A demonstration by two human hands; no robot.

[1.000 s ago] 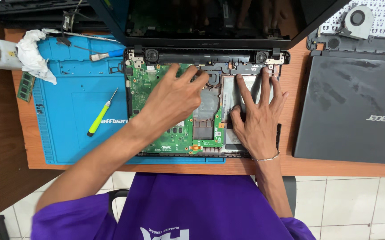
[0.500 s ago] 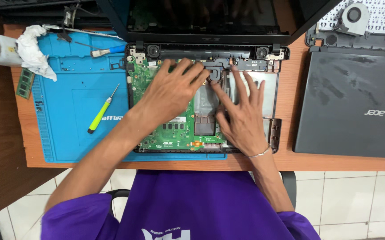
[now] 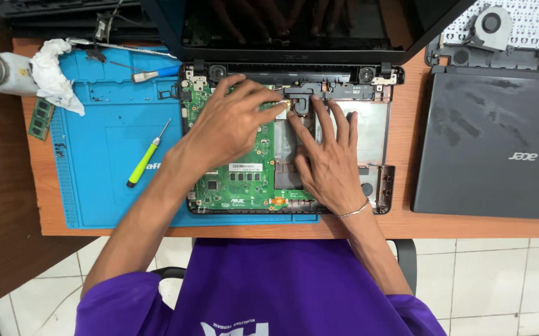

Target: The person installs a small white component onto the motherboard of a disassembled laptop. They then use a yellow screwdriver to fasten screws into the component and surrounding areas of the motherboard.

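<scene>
Here the wooden table point(image 3: 406, 225) carries everything, and your landmark is the opened laptop base point(image 3: 384, 134) at its middle, screen tilted up behind it. To the left of the base lies the blue work mat point(image 3: 101, 174); to its right a closed dark laptop point(image 3: 490, 146). Inside the base, on its left half, sits the green motherboard point(image 3: 238, 183). Both forearms come up from the near edge and converge over it. Your left hand point(image 3: 229, 127) lies palm down on the upper part of the board, fingers point(image 3: 263, 115) spread and curled toward the black bracket point(image 3: 299, 99) at the base's rear middle. Your right hand point(image 3: 328, 162) rests flat just right of the board, fingers point(image 3: 319, 124) apart, tips touching that same bracket; neither hand is clamped on anything. As a judgement: pressing down on bare circuitry could flex the board or crack a joint, and skin contact risks static. The yellow-handled screwdriver point(image 3: 146, 157) lies loose on the mat, left of the base, where an elbow could roll it.
</scene>
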